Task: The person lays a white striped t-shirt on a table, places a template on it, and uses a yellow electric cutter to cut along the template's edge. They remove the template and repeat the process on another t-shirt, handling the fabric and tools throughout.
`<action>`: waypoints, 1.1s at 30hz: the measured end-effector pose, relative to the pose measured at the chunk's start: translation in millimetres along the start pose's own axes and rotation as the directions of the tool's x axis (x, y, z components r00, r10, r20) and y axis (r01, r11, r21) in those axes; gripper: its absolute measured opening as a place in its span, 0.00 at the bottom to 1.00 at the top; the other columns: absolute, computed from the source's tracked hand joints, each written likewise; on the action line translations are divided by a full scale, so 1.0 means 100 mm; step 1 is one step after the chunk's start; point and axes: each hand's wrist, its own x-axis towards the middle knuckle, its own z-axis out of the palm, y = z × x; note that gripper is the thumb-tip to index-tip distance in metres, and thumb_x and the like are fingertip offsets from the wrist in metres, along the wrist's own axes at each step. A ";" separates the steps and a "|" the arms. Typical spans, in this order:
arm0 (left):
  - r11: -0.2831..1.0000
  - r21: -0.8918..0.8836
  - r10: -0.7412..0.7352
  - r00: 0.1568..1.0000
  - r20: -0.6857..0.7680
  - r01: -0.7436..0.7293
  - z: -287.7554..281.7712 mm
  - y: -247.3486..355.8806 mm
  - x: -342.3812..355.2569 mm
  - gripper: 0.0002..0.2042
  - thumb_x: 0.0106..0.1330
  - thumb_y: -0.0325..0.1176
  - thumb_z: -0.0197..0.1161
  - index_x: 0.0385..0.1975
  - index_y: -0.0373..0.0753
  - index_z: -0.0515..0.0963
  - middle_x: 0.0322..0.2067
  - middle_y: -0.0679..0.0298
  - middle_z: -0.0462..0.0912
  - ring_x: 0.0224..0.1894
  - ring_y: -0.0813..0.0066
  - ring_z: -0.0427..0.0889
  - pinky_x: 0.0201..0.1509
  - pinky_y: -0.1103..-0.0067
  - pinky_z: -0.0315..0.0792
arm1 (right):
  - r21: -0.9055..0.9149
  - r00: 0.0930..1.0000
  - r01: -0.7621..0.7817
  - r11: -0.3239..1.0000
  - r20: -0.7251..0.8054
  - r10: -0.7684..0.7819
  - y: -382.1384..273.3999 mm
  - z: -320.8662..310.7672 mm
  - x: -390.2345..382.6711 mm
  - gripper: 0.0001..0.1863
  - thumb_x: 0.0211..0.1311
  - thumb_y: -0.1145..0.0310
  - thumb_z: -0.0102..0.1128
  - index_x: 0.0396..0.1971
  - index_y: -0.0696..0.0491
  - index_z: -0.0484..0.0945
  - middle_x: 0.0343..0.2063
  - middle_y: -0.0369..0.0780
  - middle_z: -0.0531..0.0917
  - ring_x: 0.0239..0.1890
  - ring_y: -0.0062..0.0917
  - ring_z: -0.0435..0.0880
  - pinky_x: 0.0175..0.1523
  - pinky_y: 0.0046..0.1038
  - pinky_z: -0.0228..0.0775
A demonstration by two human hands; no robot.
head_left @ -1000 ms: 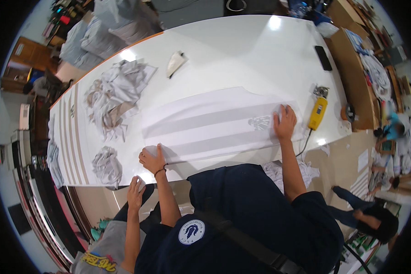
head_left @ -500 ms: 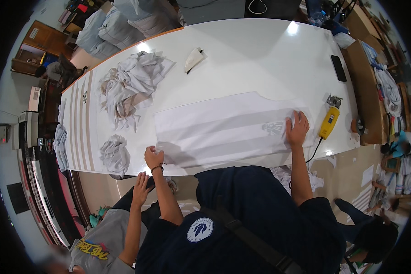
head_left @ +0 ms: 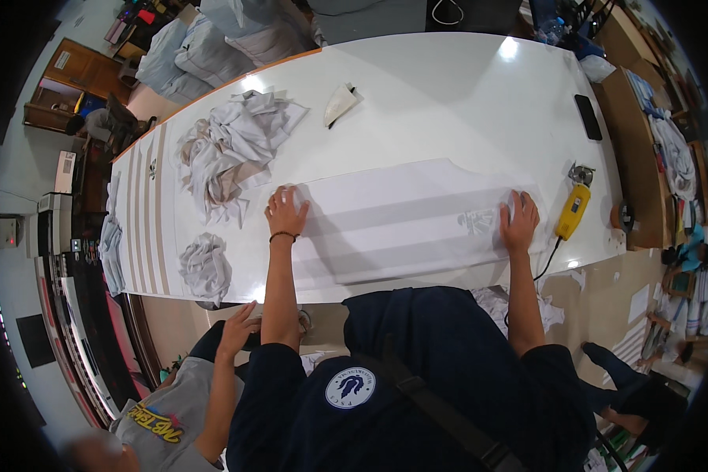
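Note:
A white fabric piece [head_left: 405, 228] with pale grey bands and a faint printed emblem at its right end lies flat on the white table [head_left: 433, 86]. My left hand [head_left: 285, 211] rests palm down on its upper left corner, fingers spread. My right hand [head_left: 519, 220] is on the right end beside the print, fingers apart and slightly bent. Right of the piece lies a yellow electric cutter [head_left: 573, 211] with a round metal head and a cord. To the left are a large crumpled cloth heap [head_left: 240, 134] and a smaller bundle [head_left: 204, 271].
Striped panels [head_left: 145, 212] cover the table's left end. A phone [head_left: 588, 116] and a small pale item [head_left: 342, 102] also lie on top. A co-worker's hand [head_left: 240, 326] is near the front edge, lower left. Sacks [head_left: 212, 47] stand behind; cardboard [head_left: 633, 157] is at right.
My left hand has moved from the piece's lower left up to its upper left corner and opened flat. The co-worker's hand has shifted slightly below it. My right hand stays at the right end.

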 end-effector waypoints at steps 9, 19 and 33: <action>0.977 -0.141 0.169 0.983 0.068 -0.158 0.10 0.41 -0.19 0.17 0.66 0.44 0.65 0.52 0.47 0.77 0.58 0.58 0.71 0.61 0.54 0.67 0.64 0.58 0.62 | 0.009 1.000 -0.008 1.000 0.010 0.008 0.02 0.01 0.02 0.25 0.66 0.57 0.63 0.61 0.50 0.76 0.61 0.47 0.74 0.65 0.43 0.69 0.69 0.46 0.56; 0.996 -0.074 -0.065 0.992 -0.108 0.057 0.39 0.10 0.10 0.29 0.65 0.51 0.65 0.65 0.48 0.71 0.68 0.55 0.65 0.69 0.50 0.64 0.68 0.50 0.61 | 0.007 0.999 -0.028 1.000 0.023 0.028 -0.05 -0.02 0.01 0.26 0.67 0.55 0.61 0.61 0.51 0.76 0.61 0.47 0.74 0.65 0.45 0.69 0.69 0.47 0.57; 0.803 0.083 -0.593 0.805 0.001 0.591 0.34 -0.55 0.15 0.23 0.69 0.53 0.61 0.48 0.37 0.81 0.45 0.49 0.86 0.51 0.48 0.82 0.54 0.56 0.75 | 0.045 0.999 -0.026 0.999 0.043 0.024 -0.50 0.13 0.00 0.28 0.66 0.54 0.61 0.61 0.55 0.74 0.61 0.53 0.71 0.65 0.50 0.67 0.66 0.52 0.57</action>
